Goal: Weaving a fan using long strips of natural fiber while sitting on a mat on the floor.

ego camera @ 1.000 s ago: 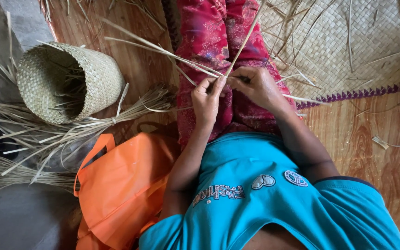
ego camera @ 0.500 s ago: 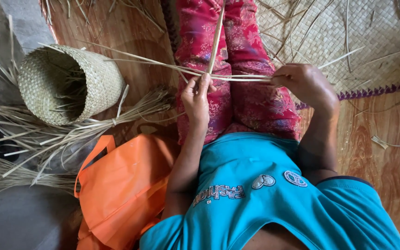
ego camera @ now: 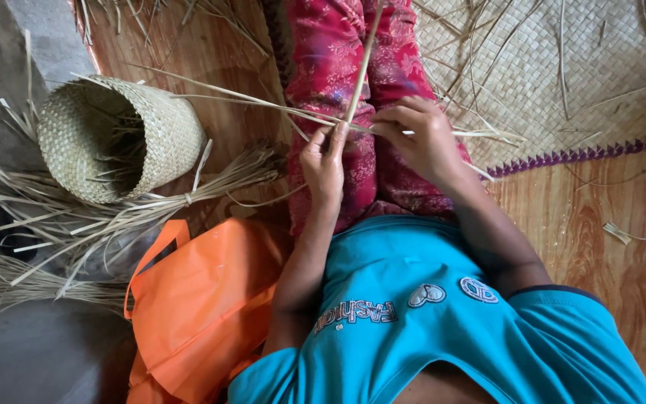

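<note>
Wooden floor (ego camera: 600, 247) with woven mat (ego camera: 562, 75), basket (ego camera: 117, 138), straw bundle (ego camera: 76, 224), orange bag (ego camera: 196, 299).

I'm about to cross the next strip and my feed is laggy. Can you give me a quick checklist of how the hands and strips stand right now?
1. Left hand pinching the crossing of the straw strips: ok, fingertips closed on them over the lap.
2. Right hand on the strips: ok, fingers curled around the strands beside the left hand.
3. Upright strip caught at the crossing: ok, it rises from between the hands.
4. Spare straw bundle within view: ok, lying beside the woven basket.
5. Strip order at the crossing: cannot tell, fingers cover it.
</note>
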